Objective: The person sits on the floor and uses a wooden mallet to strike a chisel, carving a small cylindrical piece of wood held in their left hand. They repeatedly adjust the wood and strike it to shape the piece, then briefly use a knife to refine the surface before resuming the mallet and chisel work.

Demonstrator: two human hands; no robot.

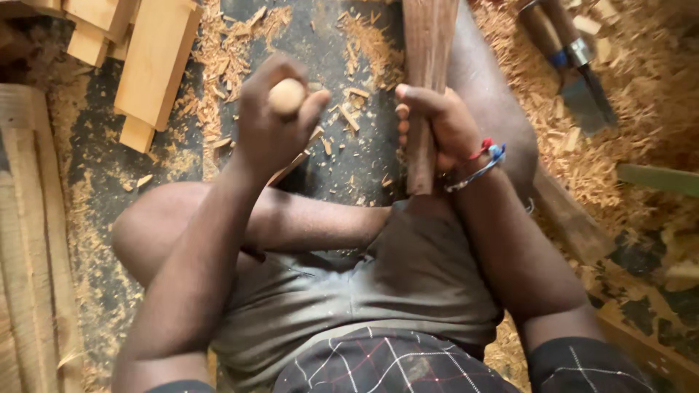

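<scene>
bare floor strip [320,44] between offcut planks [149,65] and upright dark billet [426,87], chisels [575,65] blocking right

I note the dark wood piece [428,44] cut off at twelve o'clock; my left grip [273,120] hides the tool's blade.

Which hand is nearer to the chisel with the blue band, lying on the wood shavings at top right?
The right hand, gripping the dark wooden piece, is nearer to the chisel; the left hand is farther away.
</scene>
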